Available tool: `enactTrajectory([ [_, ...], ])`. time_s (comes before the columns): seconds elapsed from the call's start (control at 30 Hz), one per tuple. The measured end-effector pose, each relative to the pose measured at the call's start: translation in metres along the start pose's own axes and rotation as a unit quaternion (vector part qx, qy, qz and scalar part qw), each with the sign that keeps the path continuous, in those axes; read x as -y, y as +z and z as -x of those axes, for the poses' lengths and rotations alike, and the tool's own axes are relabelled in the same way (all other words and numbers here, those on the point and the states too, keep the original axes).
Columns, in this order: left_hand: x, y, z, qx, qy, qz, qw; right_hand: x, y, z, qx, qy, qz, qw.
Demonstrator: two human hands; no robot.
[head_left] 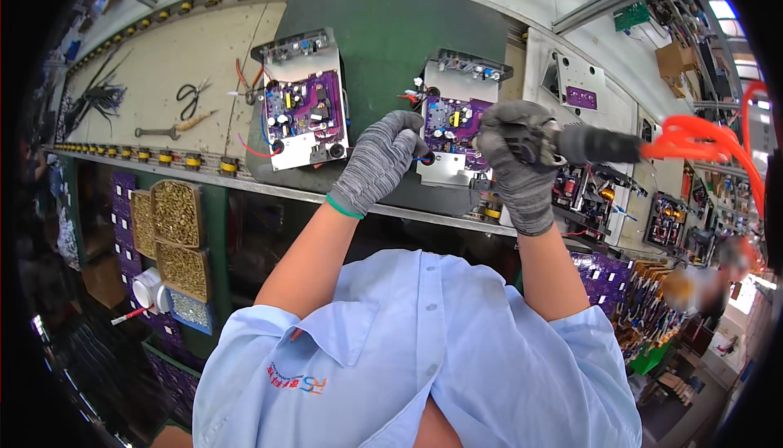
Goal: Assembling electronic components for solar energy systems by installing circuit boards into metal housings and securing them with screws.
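Note:
My left hand (379,158), in a grey knitted glove with a green cuff, reaches the near left corner of a metal chassis (444,172) carrying a purple circuit board (457,126). Its fingers are curled together beside a black round part and a blue wire; what they pinch is hidden. My right hand (522,154), gloved alike, wraps round a dark power screwdriver (599,144) at the board's right side. A red coiled hose (693,138) runs from the tool's rear. The tool's tip is hidden by the hand. Left of these lies a second chassis with board (306,109).
Both units lie on a green mat (383,32). Scissors (192,99) and a wrench (159,132) lie to the left. Trays of brass screws (177,213) stand below the bench edge. More chassis (583,195) sit right, near a bare metal bracket (575,81).

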State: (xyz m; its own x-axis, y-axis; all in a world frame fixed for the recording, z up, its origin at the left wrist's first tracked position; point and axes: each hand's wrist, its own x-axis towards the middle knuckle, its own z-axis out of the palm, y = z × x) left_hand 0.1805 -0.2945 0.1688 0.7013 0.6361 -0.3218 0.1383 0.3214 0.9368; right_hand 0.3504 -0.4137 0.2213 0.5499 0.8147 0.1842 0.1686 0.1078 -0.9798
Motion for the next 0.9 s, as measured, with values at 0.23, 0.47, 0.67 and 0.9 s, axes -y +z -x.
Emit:
enactTrajectory([
  [0.23,-0.047,0.018,-0.008,0.085,-0.039,-0.007,0.996,0.03,-0.023,-0.024,0.028,-0.048,-0.134,0.989],
  [0.47,-0.015,0.027,-0.023,0.133,-0.053,0.094,0.985,0.081,-0.059,-0.009,-0.097,-0.082,-0.222,0.967],
  [0.67,-0.011,0.029,-0.031,0.085,-0.152,0.226,0.959,0.076,-0.052,0.001,-0.148,-0.056,-0.285,0.945],
  [0.9,-0.015,0.03,-0.033,0.099,-0.199,0.295,0.929,0.075,-0.053,-0.006,-0.076,-0.08,-0.383,0.917],
])
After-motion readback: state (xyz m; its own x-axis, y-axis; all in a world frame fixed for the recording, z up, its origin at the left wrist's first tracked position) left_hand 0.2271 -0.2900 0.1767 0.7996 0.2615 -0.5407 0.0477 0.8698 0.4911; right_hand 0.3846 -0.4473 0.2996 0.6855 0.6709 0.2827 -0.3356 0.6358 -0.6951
